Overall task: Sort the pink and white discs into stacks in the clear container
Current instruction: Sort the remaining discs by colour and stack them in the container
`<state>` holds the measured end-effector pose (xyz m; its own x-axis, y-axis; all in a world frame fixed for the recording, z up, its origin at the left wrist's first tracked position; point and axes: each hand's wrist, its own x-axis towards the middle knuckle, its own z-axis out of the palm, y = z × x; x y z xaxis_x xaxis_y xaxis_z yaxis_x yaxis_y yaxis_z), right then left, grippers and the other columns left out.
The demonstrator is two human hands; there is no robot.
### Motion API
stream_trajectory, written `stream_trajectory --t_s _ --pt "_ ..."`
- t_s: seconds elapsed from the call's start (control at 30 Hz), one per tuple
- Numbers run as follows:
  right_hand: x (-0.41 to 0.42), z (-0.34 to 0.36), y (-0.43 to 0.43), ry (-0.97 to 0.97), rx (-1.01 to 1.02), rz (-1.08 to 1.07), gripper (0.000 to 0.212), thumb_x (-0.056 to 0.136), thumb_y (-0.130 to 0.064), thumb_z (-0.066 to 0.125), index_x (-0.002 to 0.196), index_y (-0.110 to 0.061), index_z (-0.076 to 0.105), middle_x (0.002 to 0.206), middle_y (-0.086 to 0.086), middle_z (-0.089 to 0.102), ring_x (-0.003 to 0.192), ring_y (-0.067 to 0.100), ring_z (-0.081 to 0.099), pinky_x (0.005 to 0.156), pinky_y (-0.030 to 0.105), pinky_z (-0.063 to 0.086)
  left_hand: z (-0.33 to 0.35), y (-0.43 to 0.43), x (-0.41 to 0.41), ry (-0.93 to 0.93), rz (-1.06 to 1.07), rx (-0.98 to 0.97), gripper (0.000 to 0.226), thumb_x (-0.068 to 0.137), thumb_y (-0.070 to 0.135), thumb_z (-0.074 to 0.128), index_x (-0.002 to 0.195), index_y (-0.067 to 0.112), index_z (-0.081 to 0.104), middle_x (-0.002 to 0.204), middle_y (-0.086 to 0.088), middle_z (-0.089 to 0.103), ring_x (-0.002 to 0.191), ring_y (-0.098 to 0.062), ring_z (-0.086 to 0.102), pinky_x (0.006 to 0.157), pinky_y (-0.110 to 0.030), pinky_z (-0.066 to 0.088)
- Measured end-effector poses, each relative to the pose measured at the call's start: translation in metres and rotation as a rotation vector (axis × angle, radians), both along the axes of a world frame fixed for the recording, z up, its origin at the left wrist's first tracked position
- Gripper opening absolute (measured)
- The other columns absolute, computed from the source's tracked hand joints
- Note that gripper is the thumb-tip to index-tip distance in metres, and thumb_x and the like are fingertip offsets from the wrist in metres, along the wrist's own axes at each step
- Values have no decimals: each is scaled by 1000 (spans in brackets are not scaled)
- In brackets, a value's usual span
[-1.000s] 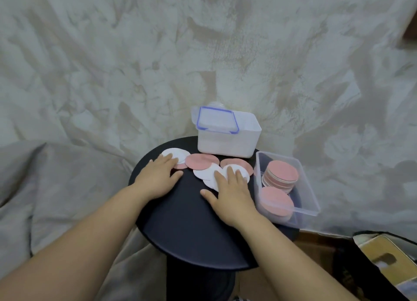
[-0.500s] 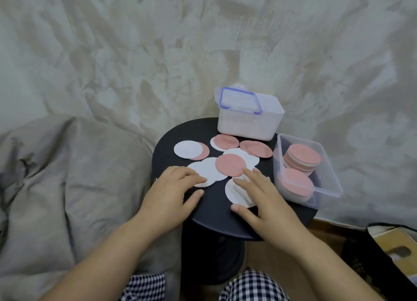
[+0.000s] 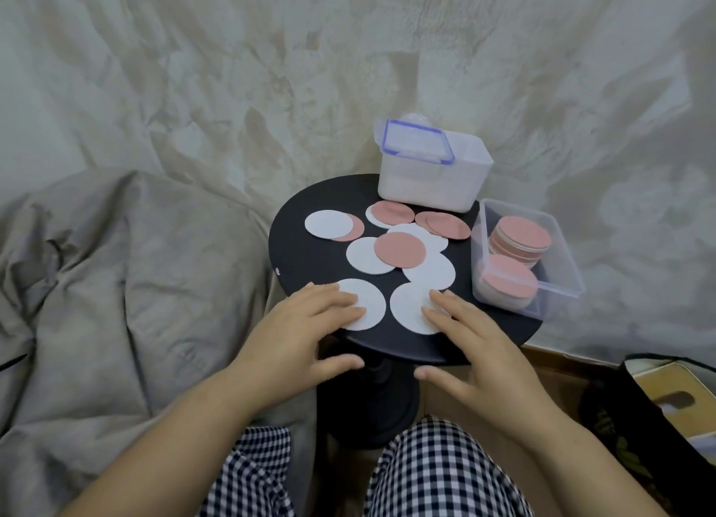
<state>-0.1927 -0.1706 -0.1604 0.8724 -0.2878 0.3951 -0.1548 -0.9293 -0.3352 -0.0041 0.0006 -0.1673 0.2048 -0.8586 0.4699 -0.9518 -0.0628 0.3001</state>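
On the black worktop (image 3: 302,257), well left of the clear container (image 3: 565,253), the left hand (image 3: 306,334) lay flat, fingers (image 3: 333,299) straight and pressed on a white disc (image 3: 368,303). The right hand (image 3: 476,346) did the same on a second white disc (image 3: 407,307), nearer the container's front-left corner. Loose discs (image 3: 399,250), pink and white, overlapped just left of the container. Two pink-topped stacks (image 3: 521,237) sat inside it. A white lidded box (image 3: 430,183) stood behind-left of it

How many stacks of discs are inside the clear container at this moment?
2. The far stack sits at the back end of the clear container. The near stack sits at its front end. Both show pink on top; lower discs may be hidden.
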Motion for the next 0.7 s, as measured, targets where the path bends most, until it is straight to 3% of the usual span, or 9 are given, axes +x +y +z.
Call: stream_trajectory --t_s 0.1,0.2,0.37,0.5,0.7 --pt "0 -1 5 -100 32 57 44 77 -46 56 111 -20 67 122 -6 62 121 4 47 108 31 32 3 4 -2 22 -31 -132 27 82 33 57 101 18 68 101 3 68 96 -12 57 84 -29 46" --pt "-4 2 13 -212 89 71 28 80 -36 59 98 -19 72 107 -12 68 108 1 58 101 24 41 17 7 -11 145 42 -257 24 85 30 55 96 18 73 96 9 70 89 -4 61 80 -22 49" --pt "-4 26 25 -351 425 -70 4 85 -35 64 88 -37 66 86 -22 69 87 -2 63 76 11 47 37 -1 -38 623 213 -435 18 86 19 62 93 35 68 91 29 68 90 10 62 79 -6 44" --pt "8 37 33 -448 696 -139 8 73 -36 61 78 -32 66 79 -18 69 74 1 63 65 13 49 38 -9 -59 896 160 -437 23 87 8 61 88 29 70 88 21 72 86 4 65 75 -9 46" --pt "36 39 31 -410 706 -136 5 80 -21 68 80 -26 67 73 -16 67 67 -1 59 63 11 44 36 -13 -54 994 166 -455 18 84 7 64 87 24 71 87 12 73 83 -3 68 72 -14 50"
